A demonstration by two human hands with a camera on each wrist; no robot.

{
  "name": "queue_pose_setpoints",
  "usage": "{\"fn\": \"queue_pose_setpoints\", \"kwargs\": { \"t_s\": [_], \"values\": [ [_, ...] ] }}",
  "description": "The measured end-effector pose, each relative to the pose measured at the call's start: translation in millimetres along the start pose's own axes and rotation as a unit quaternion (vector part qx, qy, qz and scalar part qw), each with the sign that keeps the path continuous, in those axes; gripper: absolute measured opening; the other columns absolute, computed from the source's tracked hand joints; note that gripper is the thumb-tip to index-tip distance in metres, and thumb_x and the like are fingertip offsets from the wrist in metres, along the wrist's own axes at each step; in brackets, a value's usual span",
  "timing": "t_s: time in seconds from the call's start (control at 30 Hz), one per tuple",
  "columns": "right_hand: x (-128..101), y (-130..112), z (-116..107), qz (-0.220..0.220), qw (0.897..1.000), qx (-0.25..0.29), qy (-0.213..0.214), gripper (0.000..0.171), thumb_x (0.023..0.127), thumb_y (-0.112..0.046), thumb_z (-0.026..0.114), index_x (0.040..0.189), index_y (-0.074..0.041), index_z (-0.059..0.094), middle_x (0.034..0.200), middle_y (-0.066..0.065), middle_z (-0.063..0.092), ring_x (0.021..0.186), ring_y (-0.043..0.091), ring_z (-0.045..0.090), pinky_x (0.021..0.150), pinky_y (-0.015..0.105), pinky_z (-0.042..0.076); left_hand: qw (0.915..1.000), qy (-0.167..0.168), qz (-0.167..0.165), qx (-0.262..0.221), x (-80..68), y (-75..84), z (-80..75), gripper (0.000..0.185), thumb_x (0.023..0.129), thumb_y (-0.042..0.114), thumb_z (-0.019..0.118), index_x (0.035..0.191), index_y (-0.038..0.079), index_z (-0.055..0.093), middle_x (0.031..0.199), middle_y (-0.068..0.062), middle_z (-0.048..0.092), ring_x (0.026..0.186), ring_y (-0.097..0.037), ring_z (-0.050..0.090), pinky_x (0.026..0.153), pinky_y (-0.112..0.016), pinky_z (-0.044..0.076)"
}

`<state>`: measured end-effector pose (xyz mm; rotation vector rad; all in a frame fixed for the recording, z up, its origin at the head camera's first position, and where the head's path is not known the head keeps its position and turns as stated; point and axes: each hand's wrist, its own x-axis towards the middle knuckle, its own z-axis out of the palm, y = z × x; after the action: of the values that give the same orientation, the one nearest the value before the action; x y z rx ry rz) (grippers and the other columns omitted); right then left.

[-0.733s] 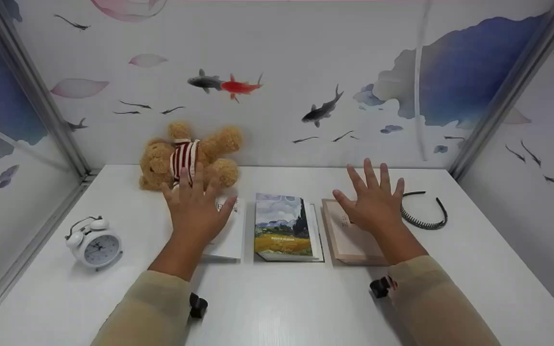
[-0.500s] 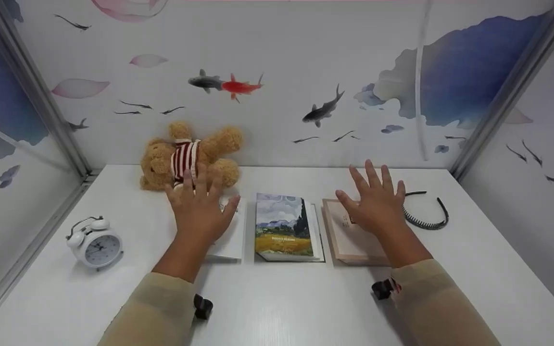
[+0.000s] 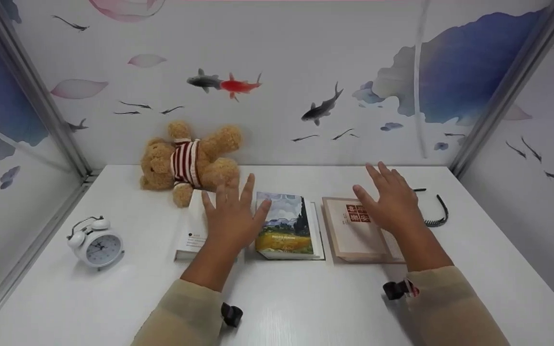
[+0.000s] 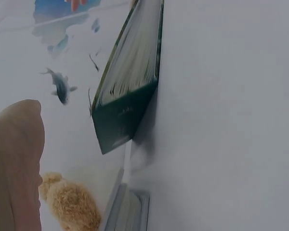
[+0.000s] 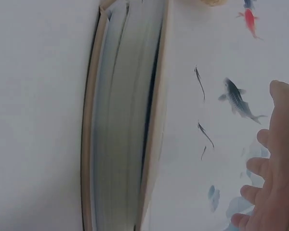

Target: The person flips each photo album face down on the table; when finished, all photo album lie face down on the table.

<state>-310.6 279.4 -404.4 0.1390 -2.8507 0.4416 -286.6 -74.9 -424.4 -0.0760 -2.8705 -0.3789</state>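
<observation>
My left hand [image 3: 233, 216], fingers spread and nothing in it, hovers over the gap between a white book [image 3: 193, 235] and a photo album [image 3: 283, 230] with a landscape painting on its cover. The album's green spine [image 4: 123, 120] shows in the left wrist view. Over the right part of a pale pink book [image 3: 349, 240] is my right hand [image 3: 395, 204], fingers extended and holding nothing. Red square characters mark that book's cover, and its page edges [image 5: 123, 115] fill much of the right wrist view. Part of a black headband [image 3: 443, 209] is hidden behind the right hand.
A teddy bear [image 3: 188, 161] in a striped top lies on its side against the back wall. At the left of the white table [image 3: 277, 302] stands a white twin-bell alarm clock [image 3: 98, 245]. Fish-printed panels [image 3: 277, 43] enclose the back and sides.
Both hands have moved right. The left one has gone from over the white book toward the album; the right one now uncovers the pink book's red print and covers more of the headband.
</observation>
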Motion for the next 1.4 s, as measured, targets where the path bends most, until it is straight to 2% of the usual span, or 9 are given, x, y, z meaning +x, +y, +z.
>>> {"fn": "queue_pose_setpoints", "kwargs": {
  "t_s": [0.23,0.43,0.57,0.67,0.77,0.87,1.03,1.23,1.4],
  "values": [
    [-8,17,-11,0.016,0.998,0.057,-0.013,0.079,0.090,-0.079,0.031,0.157,-0.043,0.009,0.167,0.004,0.016,0.152,0.040,0.019,0.116,0.069,0.020,0.9989,0.005,0.030,-0.036,-6.3,32.9,4.2,0.076,0.094,0.077,0.022,0.158,0.041,0.003,0.169,0.001,0.004,0.156,-0.031,-0.002,0.118,-0.071,0.001],
    [-11,34,-17,0.042,0.994,0.088,-0.039,0.077,0.090,-0.079,0.031,0.156,-0.046,0.006,0.166,0.008,0.019,0.151,0.042,0.020,0.116,0.069,0.020,0.9955,-0.020,0.054,-0.075,-12.1,61.9,10.2,0.074,0.096,0.073,0.021,0.159,0.037,0.005,0.169,0.000,0.002,0.156,-0.031,0.000,0.121,-0.066,0.005],
    [-13,44,-19,0.059,0.992,0.102,-0.041,0.078,0.091,-0.078,0.029,0.157,-0.042,0.010,0.166,0.010,0.021,0.149,0.044,0.024,0.114,0.070,0.022,0.9879,-0.042,0.073,-0.130,-16.9,84.1,14.4,0.072,0.099,0.068,0.025,0.159,0.035,0.002,0.169,-0.001,0.003,0.156,-0.030,0.001,0.124,-0.059,0.011],
    [-15,50,-18,0.075,0.988,0.128,-0.044,0.076,0.091,-0.078,0.027,0.157,-0.041,0.015,0.164,0.011,0.026,0.146,0.045,0.029,0.110,0.072,0.027,0.9754,-0.059,0.070,-0.200,-20.3,100.2,17.5,0.072,0.099,0.066,0.030,0.159,0.035,0.004,0.169,0.000,0.006,0.156,-0.029,0.004,0.123,-0.056,0.017],
    [-16,53,-13,0.087,0.981,0.161,-0.059,0.076,0.091,-0.079,0.025,0.156,-0.042,0.018,0.161,0.012,0.032,0.145,0.045,0.032,0.108,0.073,0.030,0.9506,-0.095,0.053,-0.291,-23.9,115.0,21.4,0.071,0.099,0.066,0.032,0.158,0.039,0.003,0.168,0.003,0.008,0.156,-0.027,0.008,0.122,-0.057,0.020],
    [-16,56,-7,0.082,0.977,0.180,-0.079,0.077,0.091,-0.079,0.023,0.157,-0.038,0.020,0.161,0.013,0.032,0.146,0.046,0.030,0.109,0.072,0.029,0.9163,-0.142,0.042,-0.372,-28.7,127.4,26.3,0.070,0.099,0.064,0.036,0.156,0.044,0.001,0.168,0.005,0.010,0.155,-0.026,0.013,0.121,-0.058,0.021],
    [-16,59,0,0.071,0.972,0.192,-0.113,0.081,0.095,-0.075,0.015,0.158,-0.026,0.023,0.162,0.012,0.030,0.149,0.043,0.025,0.116,0.066,0.023,0.8679,-0.205,0.027,-0.452,-35.5,139.2,37.5,0.071,0.100,0.046,0.048,0.156,0.046,0.004,0.167,0.005,0.012,0.154,-0.021,0.014,0.124,-0.053,0.017],
    [-17,60,7,0.100,0.937,0.286,-0.174,0.088,0.091,-0.079,0.016,0.159,-0.023,0.020,0.161,0.014,0.031,0.145,0.042,0.034,0.112,0.059,0.038,0.8286,-0.248,-0.026,-0.501,-38.9,142.9,50.1,0.079,0.096,0.021,0.058,0.159,0.035,0.012,0.167,0.001,0.018,0.153,-0.020,0.017,0.126,-0.046,0.015],
    [-16,60,9,0.117,0.914,0.335,-0.197,0.095,0.087,-0.084,0.015,0.158,-0.022,0.023,0.161,0.017,0.031,0.147,0.043,0.030,0.114,0.059,0.036,0.7888,-0.267,-0.035,-0.553,-40.5,143.2,52.8,0.090,0.090,0.002,0.060,0.160,0.028,0.010,0.164,-0.003,0.025,0.147,-0.021,0.033,0.122,-0.039,0.027]
  ]
}}
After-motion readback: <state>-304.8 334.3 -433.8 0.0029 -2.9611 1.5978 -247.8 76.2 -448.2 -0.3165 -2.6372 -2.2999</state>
